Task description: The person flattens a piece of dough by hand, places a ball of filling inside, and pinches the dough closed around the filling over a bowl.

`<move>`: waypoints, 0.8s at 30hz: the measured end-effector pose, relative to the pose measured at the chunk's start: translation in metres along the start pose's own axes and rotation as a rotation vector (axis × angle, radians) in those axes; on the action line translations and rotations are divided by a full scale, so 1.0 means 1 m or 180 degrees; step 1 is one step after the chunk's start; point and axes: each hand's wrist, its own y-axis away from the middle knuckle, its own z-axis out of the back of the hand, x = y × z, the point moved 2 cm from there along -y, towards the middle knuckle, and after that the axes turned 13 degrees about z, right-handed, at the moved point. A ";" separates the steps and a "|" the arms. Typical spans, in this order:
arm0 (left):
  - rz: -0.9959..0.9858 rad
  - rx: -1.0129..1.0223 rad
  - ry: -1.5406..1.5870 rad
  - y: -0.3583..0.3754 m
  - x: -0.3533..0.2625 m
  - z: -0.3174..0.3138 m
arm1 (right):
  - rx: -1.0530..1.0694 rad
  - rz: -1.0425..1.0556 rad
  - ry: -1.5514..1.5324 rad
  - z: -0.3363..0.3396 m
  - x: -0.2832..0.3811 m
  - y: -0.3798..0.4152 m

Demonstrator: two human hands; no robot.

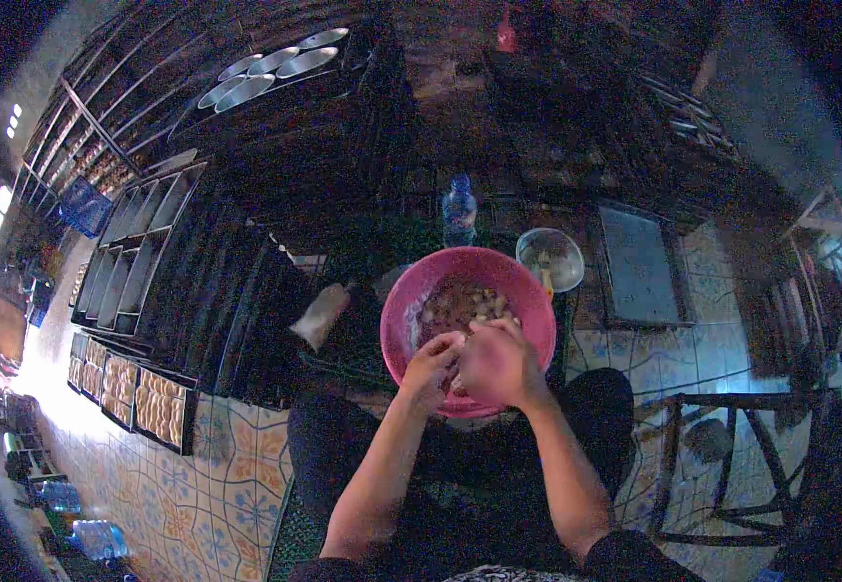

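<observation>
A round pink basin (540, 335) stands between the person's knees, with small pale lumps and brown matter (458, 301) inside. My left hand (431, 369) is over the near left part of the basin, its fingers bent together; what they hold, if anything, is too small to name. Beside it, my right hand (501, 364) is over the near right part, partly blurred, its fingers curled and hard to make out. The fingertips of both hands are close together above the basin's contents.
Behind the basin stands a clear bottle (460, 211). A metal bowl (550, 260) sits at its right, near a flat tray (637, 264). A pale bag (321, 315) lies to the left. Trays of bread (161, 405) are at far left, a metal-framed stand (731, 470) at right.
</observation>
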 end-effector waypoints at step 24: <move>-0.1355 -0.1316 -0.2890 0.012 -0.015 -0.026 | 0.0173 -0.0550 -0.0366 0.000 -0.023 0.010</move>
